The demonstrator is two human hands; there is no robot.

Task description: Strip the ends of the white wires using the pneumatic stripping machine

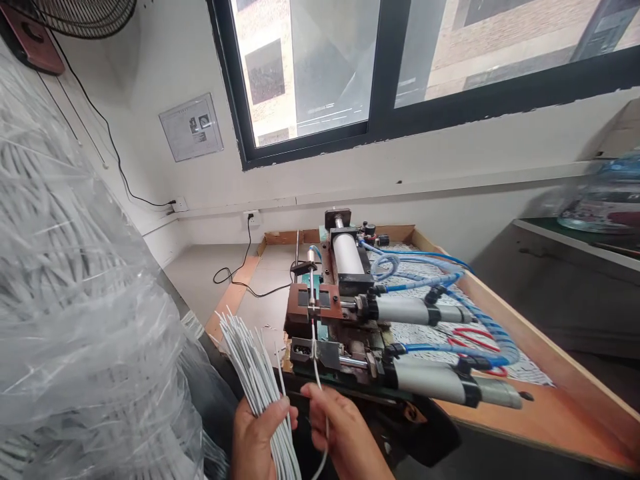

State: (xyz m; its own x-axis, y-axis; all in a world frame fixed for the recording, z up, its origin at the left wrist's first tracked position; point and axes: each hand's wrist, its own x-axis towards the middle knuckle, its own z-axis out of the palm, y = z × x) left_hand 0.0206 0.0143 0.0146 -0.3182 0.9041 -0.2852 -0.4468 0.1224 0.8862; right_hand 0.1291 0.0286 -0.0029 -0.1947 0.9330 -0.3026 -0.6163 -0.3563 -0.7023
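A thick bundle of light grey cables (253,363) fans upward from my left hand (260,433), whose fingers and thumb are wrapped round it. One cable near the bundle's right side stands a little apart from the rest. Between the fingers of my right hand (340,427) runs a single white cable (320,383). Its upper end reaches into the pneumatic machine (313,313), passing over the front dark clamp block (315,353) toward the brown block behind. A bit of red shows on the cable near that block. The cable's lower end hangs below my right hand.
Silver air cylinders (425,380) stick out to the machine's right, with blue air hoses (400,287) behind them. A wooden rim (525,340) borders the bench. Plastic-wrapped cable bundles (90,300) stand tall at the left. A shelf (575,243) is at the right, below the window.
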